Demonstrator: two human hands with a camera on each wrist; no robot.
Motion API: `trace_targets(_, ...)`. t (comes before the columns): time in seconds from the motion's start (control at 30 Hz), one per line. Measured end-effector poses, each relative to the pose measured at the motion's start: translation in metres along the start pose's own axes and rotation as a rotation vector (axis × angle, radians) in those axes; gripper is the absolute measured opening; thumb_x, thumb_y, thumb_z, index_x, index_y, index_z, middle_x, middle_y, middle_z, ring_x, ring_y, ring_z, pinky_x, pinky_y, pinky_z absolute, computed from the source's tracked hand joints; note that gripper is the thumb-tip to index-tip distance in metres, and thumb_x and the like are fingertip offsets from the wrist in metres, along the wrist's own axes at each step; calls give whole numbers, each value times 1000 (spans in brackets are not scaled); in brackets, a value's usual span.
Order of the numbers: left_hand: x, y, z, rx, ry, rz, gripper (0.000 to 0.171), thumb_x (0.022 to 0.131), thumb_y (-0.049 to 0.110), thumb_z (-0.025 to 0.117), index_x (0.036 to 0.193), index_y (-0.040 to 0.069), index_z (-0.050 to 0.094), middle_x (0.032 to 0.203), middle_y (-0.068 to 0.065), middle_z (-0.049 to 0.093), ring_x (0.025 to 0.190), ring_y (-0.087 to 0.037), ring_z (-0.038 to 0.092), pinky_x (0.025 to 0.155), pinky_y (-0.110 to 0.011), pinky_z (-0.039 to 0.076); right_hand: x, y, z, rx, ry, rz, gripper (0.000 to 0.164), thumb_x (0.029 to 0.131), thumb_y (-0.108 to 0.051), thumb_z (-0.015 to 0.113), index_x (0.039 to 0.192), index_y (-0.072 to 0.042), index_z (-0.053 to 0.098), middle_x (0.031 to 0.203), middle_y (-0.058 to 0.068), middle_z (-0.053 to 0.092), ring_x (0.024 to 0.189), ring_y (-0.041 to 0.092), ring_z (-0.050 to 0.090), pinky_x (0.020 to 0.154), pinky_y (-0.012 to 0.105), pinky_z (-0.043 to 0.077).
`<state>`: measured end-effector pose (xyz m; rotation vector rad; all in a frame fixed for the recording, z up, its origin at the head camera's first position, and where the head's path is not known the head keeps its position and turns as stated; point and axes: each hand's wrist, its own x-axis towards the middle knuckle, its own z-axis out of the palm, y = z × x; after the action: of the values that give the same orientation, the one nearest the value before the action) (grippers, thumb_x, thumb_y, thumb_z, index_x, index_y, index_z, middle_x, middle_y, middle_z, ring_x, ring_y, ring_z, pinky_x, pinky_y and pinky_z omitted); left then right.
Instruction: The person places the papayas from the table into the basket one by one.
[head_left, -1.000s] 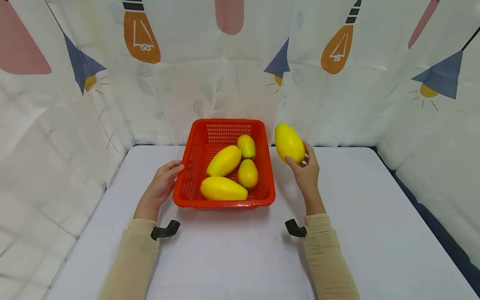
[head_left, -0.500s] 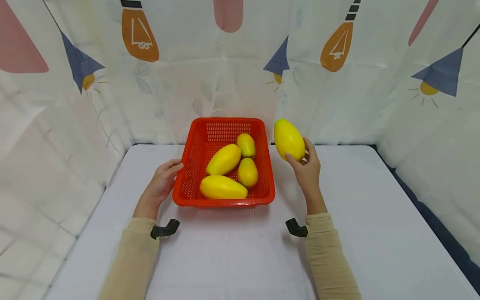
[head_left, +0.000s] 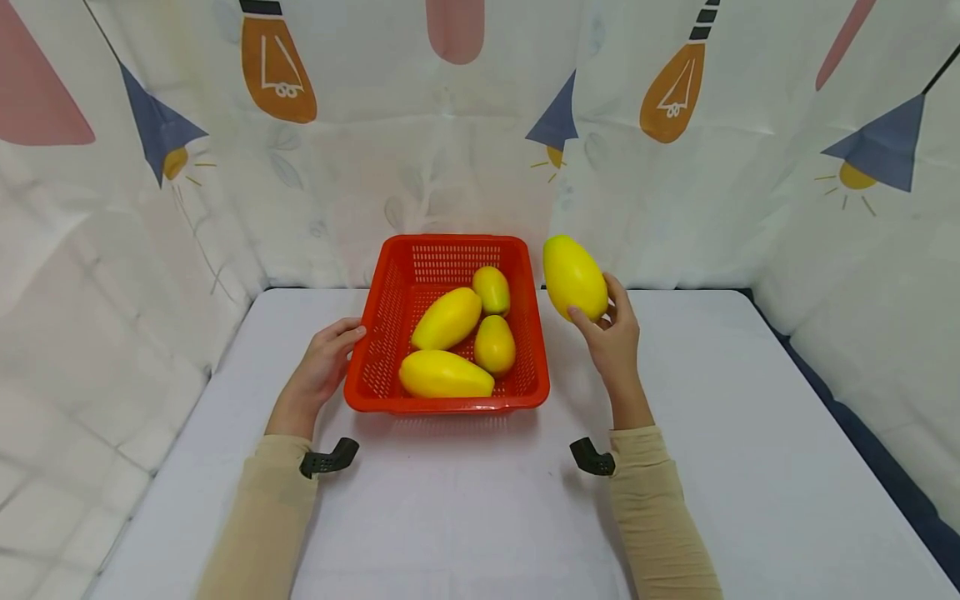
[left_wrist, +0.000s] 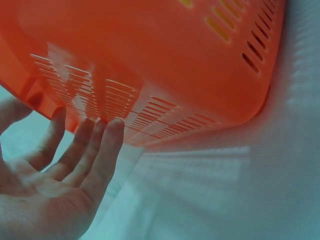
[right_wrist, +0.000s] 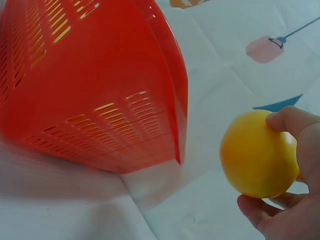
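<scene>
My right hand (head_left: 617, 337) holds a large yellow mango (head_left: 575, 277) in the air, just right of the basket's rim. In the right wrist view, thumb and fingers grip the mango (right_wrist: 258, 154) from its near end. A red plastic basket (head_left: 446, 406) with slotted walls stands on the table. Inside lie two long yellow mangoes, one by the front wall (head_left: 446, 374) and one behind it (head_left: 447, 319). Two smaller yellow fruits (head_left: 494, 345) lie along the right. My left hand (head_left: 322, 362) holds the basket's left side, thumb at the rim and fingertips (left_wrist: 114, 131) against the outer wall.
A white-covered table (head_left: 450, 508) lies under everything. Behind it and at the sides hangs a pale printed cloth (head_left: 465, 158); the basket's far side is close to it. A black wrist mount (head_left: 330, 458) sticks out from each sleeve.
The mango in my right hand has risen slightly, and over the last half second it has shifted a little left toward the basket. The left hand stays in place.
</scene>
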<state>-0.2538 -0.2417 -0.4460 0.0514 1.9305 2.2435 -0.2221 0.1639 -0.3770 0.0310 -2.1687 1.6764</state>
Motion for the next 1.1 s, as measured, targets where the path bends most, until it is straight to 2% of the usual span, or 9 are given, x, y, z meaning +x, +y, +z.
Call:
trace_targets(0.73, 0, -1, 0, 1, -1, 19, 20, 98, 28, 56, 113, 15, 60, 105, 7, 64, 106, -10, 55, 88, -25, 48, -4, -12, -1, 25, -30, -28, 66, 87, -13, 70, 145, -9, 39, 145, 8, 45, 113, 22, 51, 102, 43, 46)
trace_targets(1.1, -1, -1, 0, 8, 6, 2, 20, 97, 30, 57, 113, 16, 59, 105, 9, 63, 109, -11, 53, 92, -27, 45, -6, -18, -2, 23, -45, -39, 65, 87, -11, 70, 144, -7, 40, 145, 9, 46, 114, 23, 53, 102, 40, 47)
